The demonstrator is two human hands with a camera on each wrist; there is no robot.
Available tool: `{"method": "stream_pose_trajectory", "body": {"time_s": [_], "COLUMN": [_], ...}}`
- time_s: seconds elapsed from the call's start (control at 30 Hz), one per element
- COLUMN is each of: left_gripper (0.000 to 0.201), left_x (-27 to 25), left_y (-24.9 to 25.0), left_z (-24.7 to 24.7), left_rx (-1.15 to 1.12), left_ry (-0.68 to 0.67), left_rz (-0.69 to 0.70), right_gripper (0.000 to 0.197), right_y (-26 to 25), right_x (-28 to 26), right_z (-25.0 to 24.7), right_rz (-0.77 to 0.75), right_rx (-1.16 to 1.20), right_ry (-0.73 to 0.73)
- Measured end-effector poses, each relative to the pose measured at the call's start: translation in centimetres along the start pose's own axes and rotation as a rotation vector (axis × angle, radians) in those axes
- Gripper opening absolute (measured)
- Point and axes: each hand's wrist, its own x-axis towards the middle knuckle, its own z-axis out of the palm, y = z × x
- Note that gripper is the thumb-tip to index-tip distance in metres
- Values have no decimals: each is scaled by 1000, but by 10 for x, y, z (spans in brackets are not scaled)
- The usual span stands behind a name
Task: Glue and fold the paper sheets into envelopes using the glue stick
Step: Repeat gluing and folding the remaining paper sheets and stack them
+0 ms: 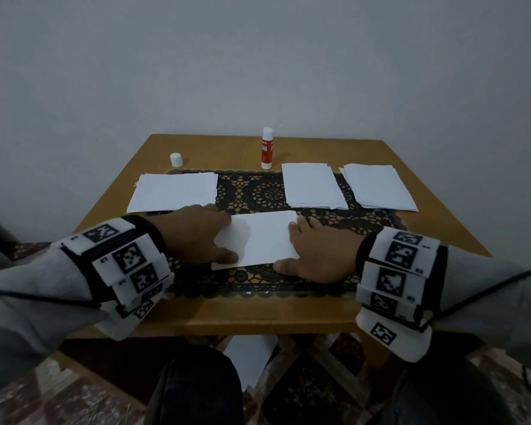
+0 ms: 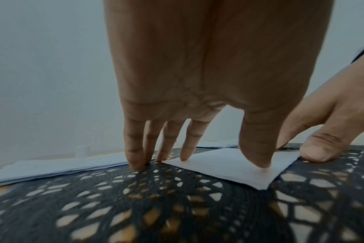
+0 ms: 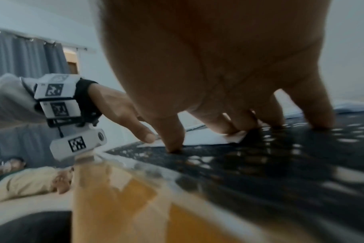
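A folded white paper sheet (image 1: 265,239) lies on the black lace mat (image 1: 258,191) near the table's front. My left hand (image 1: 203,233) presses flat on the sheet's left edge, fingers (image 2: 185,144) straight and thumb down on the paper (image 2: 224,166). My right hand (image 1: 316,250) rests flat at the right edge, its fingertips (image 3: 231,125) touching the paper (image 3: 206,138) and mat. The red and white glue stick (image 1: 266,148) stands upright and uncapped at the back; its white cap (image 1: 176,159) sits at the back left.
A stack of flat sheets (image 1: 174,191) lies at the left, and two more stacks (image 1: 313,185) (image 1: 379,187) at the right. The wooden table (image 1: 258,314) backs onto a grey wall. One sheet (image 1: 252,360) lies on the floor under the table.
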Motion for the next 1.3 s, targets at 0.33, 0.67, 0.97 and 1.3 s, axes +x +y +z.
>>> {"method": "stream_pose_trajectory", "body": {"time_s": [0.33,0.67,0.97,1.3], "left_gripper": [83,84,77,72], "left_x": [15,28,38,48], "left_y": [-4,-11,-15,-19], "left_z": [-3,-4,-5,-11], "left_rx": [-21,-39,-56,-127], "left_ry": [27,11,33,3], "left_rz": [-32,-43,11,15], "right_gripper": [85,70,64,61], "right_y": [-2,8,13,32], "right_x": [1,1,6,16], "right_z": [1,1,-4,-6], "right_rz": [6,-48,-78,-139], "right_rx": [22,-22,10,143], "right_ry": [49,152,236,340]}}
